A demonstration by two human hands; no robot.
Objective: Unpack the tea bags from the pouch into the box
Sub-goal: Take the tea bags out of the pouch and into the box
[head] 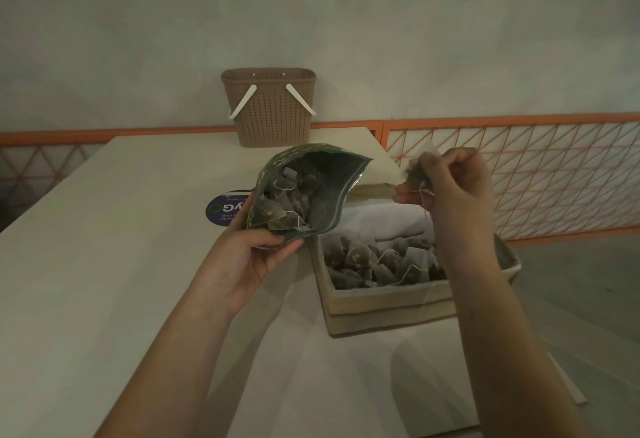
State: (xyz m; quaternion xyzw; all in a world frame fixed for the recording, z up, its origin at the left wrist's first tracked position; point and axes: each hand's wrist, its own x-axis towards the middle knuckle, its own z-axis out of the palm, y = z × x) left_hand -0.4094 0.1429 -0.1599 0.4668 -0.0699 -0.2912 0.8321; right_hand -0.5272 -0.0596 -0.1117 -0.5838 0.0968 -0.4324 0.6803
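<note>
My left hand (249,257) grips the bottom of a dark green pouch (325,195), tilted with its open mouth facing me; several pyramid tea bags with white strings lie inside. My right hand (453,184) is raised above the box and pinches one tea bag (417,171) between thumb and fingers, its string hanging down. The open cardboard box (391,302) stands on the table below my right forearm, its lid flap up behind, with several tea bags (377,261) lying in it.
A brown woven plastic basket (268,105) with white handles stands at the table's far edge. A round blue sticker (227,210) lies on the pale table (104,264) behind the pouch. An orange mesh railing (519,174) runs to the right.
</note>
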